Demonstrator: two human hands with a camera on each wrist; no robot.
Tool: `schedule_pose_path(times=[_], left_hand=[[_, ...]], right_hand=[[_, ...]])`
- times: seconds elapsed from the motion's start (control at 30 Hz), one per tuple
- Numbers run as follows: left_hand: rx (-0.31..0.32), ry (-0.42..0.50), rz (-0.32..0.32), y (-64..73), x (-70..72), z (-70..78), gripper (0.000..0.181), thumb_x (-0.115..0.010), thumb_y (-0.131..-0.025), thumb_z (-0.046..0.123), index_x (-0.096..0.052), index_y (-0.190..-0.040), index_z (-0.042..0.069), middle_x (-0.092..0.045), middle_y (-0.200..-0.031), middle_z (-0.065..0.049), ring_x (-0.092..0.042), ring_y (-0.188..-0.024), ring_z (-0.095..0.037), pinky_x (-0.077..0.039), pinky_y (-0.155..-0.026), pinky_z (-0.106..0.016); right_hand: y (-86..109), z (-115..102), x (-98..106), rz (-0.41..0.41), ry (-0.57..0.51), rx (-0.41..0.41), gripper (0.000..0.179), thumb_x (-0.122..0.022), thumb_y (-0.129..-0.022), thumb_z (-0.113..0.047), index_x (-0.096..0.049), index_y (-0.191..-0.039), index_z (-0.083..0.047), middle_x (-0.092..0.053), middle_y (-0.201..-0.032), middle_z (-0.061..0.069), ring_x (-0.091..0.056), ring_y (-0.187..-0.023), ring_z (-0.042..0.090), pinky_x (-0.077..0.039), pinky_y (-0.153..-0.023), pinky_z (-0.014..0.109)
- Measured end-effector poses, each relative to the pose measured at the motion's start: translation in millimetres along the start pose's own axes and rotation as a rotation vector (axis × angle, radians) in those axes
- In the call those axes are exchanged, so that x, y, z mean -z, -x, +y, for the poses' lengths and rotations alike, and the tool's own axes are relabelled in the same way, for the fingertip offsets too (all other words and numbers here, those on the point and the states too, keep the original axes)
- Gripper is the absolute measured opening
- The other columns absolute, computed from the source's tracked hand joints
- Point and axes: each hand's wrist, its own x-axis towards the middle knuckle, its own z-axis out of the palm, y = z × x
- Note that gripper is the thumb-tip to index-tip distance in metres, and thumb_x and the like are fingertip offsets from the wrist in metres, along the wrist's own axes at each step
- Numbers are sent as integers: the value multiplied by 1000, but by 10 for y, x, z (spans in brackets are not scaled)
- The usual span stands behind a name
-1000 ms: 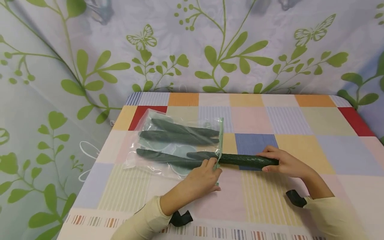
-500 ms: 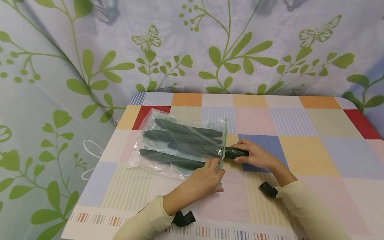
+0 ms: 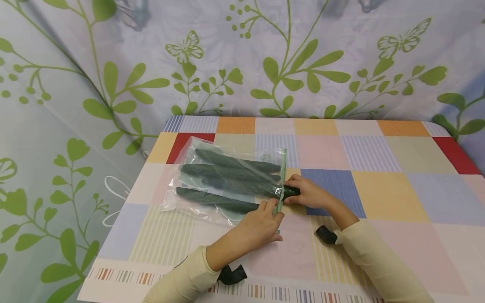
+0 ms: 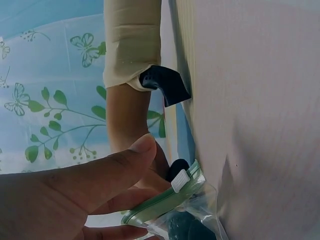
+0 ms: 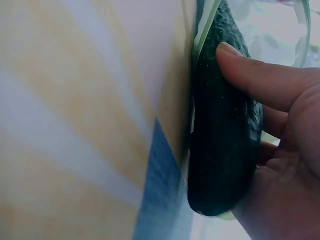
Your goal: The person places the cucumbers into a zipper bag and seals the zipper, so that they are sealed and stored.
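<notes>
A clear zip bag (image 3: 223, 150) with a green zip edge lies flat, its mouth to the right. Three dark green cucumbers (image 3: 212, 201) are inside it. Another cucumber (image 5: 225, 135) is mostly in the bag, its blunt end sticking out of the mouth. My right hand (image 3: 308, 192) grips that end, thumb on one side and fingers on the other. My left hand (image 3: 261, 225) holds the bag's mouth at its near side, fingers over the green edge. In the left wrist view a white slider (image 4: 180, 181) sits on the zip, and the left thumb stands apart from it.
The bag lies on a table with a patchwork cloth (image 3: 394, 193). A leaf-patterned curtain (image 3: 310, 63) hangs behind and to the left. Black wrist pieces (image 3: 232, 275) stick out from both cream sleeves. White cord loops (image 3: 113, 187) show beside the table's left edge.
My right hand has moved left, pushing the cucumber deeper into the bag until only a short end shows. My left hand has kept its hold on the bag's mouth.
</notes>
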Motion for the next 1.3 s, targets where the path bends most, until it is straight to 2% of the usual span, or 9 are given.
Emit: schedule_pose_path(times=[0.17, 0.27, 0.4, 0.5, 0.77, 0.97, 1.17, 1.3], left_hand=[[4, 9, -17, 0, 5, -4, 46, -63, -77, 54, -61, -104, 16, -45, -117, -7, -48, -90, -15, -47, -53, -15], [13, 29, -27, 7, 16, -13, 46, -63, -77, 52, -61, -106, 15, -44, -117, -7, -47, -90, -15, -47, -52, -15], [20, 39, -25, 26, 25, -34, 46, -64, -77, 51, -61, -106, 15, -44, -117, -7, -47, -89, -15, -47, -51, -16], [28, 40, -22, 32, 30, -50, 46, -65, -77, 50, -61, -106, 15, -44, -116, -8, -48, -90, -15, -47, -51, -16], [45, 66, -46, 7, 27, -42, 45, -65, -77, 49, -61, -105, 15, -42, -115, -6, -47, -91, -16, -46, -49, -17], [32, 83, -57, -4, 32, -27, 46, -65, -77, 50, -61, -106, 15, -43, -117, -7, -47, -92, -16, -47, -51, -19], [8, 106, -80, -4, 48, -36, 47, -64, -78, 50, -60, -109, 15, -42, -120, -7, -48, -96, -17, -48, -54, -19], [-5, 115, -80, -7, 49, -25, 47, -64, -78, 49, -60, -110, 15, -42, -119, -7, -49, -96, -17, -48, -54, -18]], right_hand=[[135, 16, 84, -12, 2, -32, 49, -66, -83, -20, -52, -123, 5, -54, -106, 16, -52, -87, 21, -44, -72, 32], [273, 77, 179, -26, -8, -66, 52, -65, -83, -24, -51, -124, 5, -54, -105, 14, -52, -89, 23, -46, -72, 35], [429, 161, 298, -58, 7, -97, 51, -66, -82, -23, -52, -122, 6, -53, -95, 8, -48, -79, 13, -44, -67, 27], [472, 199, 338, -75, 11, -96, 46, -67, -82, -21, -55, -117, 6, -54, -87, 5, -47, -72, 7, -43, -63, 24], [336, 201, 292, -103, 26, -111, 44, -66, -82, -23, -56, -114, 6, -52, -71, -4, -43, -60, 4, -38, -59, 22], [270, 145, 270, -116, 32, -69, 36, -66, -83, -19, -59, -108, 4, -49, -67, -5, -40, -58, 4, -36, -56, 22], [188, 74, 211, -148, -8, -54, 35, -61, -87, -23, -60, -110, 3, -53, -69, -4, -42, -59, 4, -38, -55, 22], [101, 18, 140, -143, -18, -52, 33, -60, -88, -24, -61, -110, 1, -58, -78, -2, -45, -64, 5, -39, -58, 22]])
